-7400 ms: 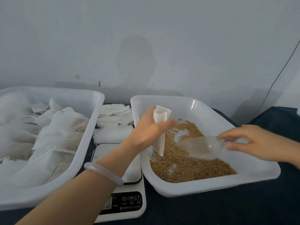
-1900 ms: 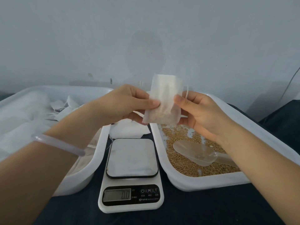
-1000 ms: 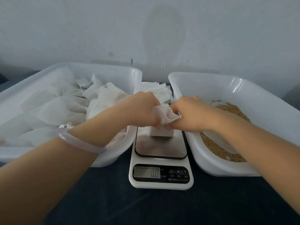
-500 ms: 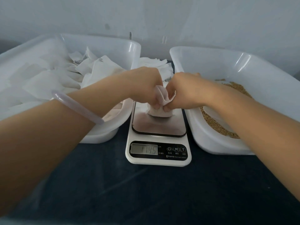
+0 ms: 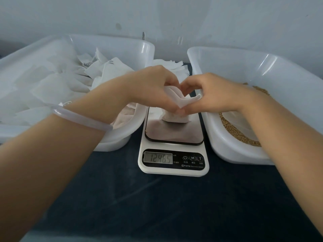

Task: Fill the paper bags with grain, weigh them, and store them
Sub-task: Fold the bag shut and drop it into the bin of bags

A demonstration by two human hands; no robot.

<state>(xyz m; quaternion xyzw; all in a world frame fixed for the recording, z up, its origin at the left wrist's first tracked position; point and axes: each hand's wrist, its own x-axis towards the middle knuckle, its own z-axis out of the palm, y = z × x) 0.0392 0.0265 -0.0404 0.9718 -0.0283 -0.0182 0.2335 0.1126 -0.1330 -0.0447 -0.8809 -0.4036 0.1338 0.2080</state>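
Left hand [image 5: 150,86] and right hand [image 5: 215,93] hide most of the paper bag [image 5: 176,118]. The scale display [image 5: 158,157], at six o'clock, is blurred; at three o'clock, a forearm [image 5: 272,124] covers part of the grain tray [image 5: 236,67].

I am watching through one wide-angle camera worn on the person's head. It is facing forward and down, sitting close above the tabletop [image 5: 166,206], with the scale [image 5: 174,138] lying dead centre. The lens is taking in a left bin [image 5: 146,49] at 10 o'clock, a right bin [image 5: 227,70] at 2 o'clock, and the wall [image 5: 157,14] running across 12 o'clock.
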